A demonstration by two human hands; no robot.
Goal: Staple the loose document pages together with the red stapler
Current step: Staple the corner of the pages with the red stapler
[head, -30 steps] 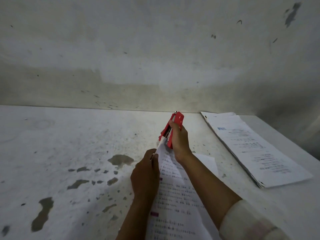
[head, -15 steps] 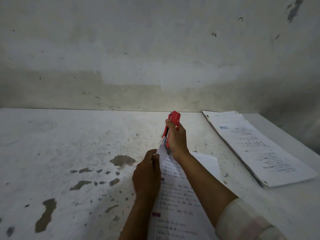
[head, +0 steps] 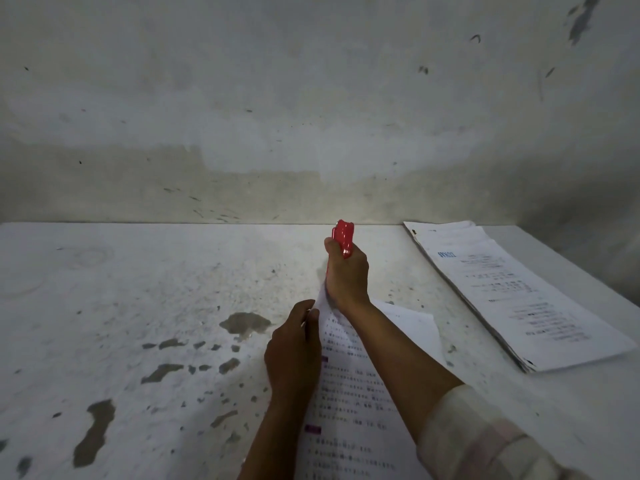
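My right hand (head: pixel 346 275) grips the red stapler (head: pixel 343 237), squeezed closed at the top left corner of the printed document pages (head: pixel 349 393). Only the stapler's far end shows above my fingers. My left hand (head: pixel 294 351) pinches the left edge of the same pages just below that corner, lifting the edge off the white table (head: pixel 156 289). The corner itself is hidden behind my right hand.
A thick stack of printed papers (head: pixel 512 299) lies at the right, along the table's right edge. A stained wall (head: pixel 311 116) stands close behind the table. Paint has chipped off in dark patches (head: pixel 242 323) left of my hands.
The stapler's jaws, apart one second ago, have closed under my right hand's squeeze. My left hand keeps its hold on the pages' edge.
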